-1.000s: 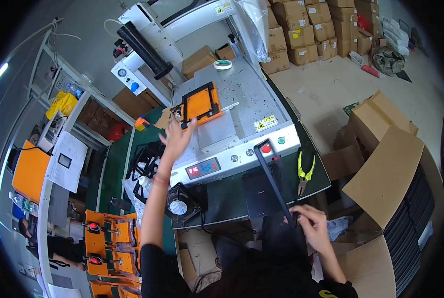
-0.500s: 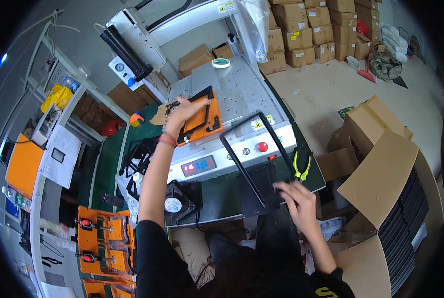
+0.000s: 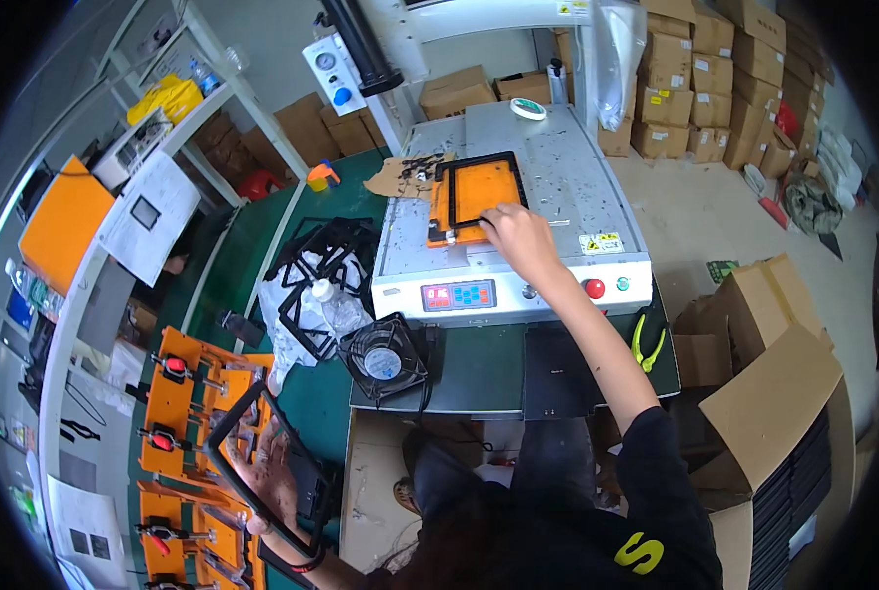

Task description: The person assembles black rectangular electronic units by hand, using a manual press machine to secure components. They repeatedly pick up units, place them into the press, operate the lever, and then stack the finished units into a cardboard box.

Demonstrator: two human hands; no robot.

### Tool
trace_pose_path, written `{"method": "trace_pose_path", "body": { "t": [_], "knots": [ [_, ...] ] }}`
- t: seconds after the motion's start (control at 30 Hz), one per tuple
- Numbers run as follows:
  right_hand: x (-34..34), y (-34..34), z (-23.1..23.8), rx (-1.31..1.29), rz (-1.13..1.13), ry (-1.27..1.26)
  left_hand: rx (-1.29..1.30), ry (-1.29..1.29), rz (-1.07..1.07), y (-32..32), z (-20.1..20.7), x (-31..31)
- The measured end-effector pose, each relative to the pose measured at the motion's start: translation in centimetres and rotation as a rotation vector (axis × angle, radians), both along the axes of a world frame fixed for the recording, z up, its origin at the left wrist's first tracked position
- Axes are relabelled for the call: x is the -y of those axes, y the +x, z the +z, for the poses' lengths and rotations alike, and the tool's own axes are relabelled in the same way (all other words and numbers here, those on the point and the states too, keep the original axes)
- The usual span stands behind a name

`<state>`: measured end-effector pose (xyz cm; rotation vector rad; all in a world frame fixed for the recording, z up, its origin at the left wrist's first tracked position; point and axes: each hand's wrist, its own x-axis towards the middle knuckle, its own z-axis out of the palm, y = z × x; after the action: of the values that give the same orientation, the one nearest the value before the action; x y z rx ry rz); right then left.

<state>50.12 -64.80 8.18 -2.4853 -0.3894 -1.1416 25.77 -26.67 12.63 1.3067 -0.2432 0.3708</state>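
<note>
On the machine bed, a black rectangular frame (image 3: 491,160) lies tilted over the orange fixture plate (image 3: 484,187). My right hand (image 3: 520,239) is at the near edge of that frame, its fingers closed on the edge. At the lower left, my left hand (image 3: 270,480) holds another thin black frame (image 3: 225,472) that loops around it. The thumb lies over one bar, and the fingers point toward orange clamp fixtures (image 3: 169,447). A piece of brown cardboard (image 3: 390,181) with black scraps lies beside the fixture plate.
A small fan (image 3: 384,362), clear bottle (image 3: 339,307) and several black frames (image 3: 311,258) sit on the green table. Green pliers (image 3: 646,344) and a dark flat panel (image 3: 557,372) lie at the front edge. An open carton (image 3: 774,403) of black sheets stands right.
My left hand has left the fixture and moved to the lower left, now with the loose frame. The right hand has moved up to the fixture. The view has shifted.
</note>
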Motion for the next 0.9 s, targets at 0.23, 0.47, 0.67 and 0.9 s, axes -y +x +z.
{"method": "trace_pose_path", "body": {
  "t": [0.23, 0.47, 0.67, 0.9],
  "knots": [
    [-1.6, 0.4, 1.9, -0.246, 0.060, -0.117, -0.002, -0.014, -0.021, 0.3, -0.9, -0.2],
    [-0.2, -2.2, 2.2, -0.072, -0.015, 0.101, 0.039, -0.038, -0.215, 3.4, -1.0, 4.8],
    [4.6, -11.7, -4.0, -0.043, -0.598, 0.246, -0.066, -0.106, -0.249, 3.8, -1.5, 6.9],
    [4.1, -15.1, -7.9, -0.165, -0.593, 0.194, -0.150, -0.078, -0.386, 6.2, -2.9, 13.2]
  ]
}}
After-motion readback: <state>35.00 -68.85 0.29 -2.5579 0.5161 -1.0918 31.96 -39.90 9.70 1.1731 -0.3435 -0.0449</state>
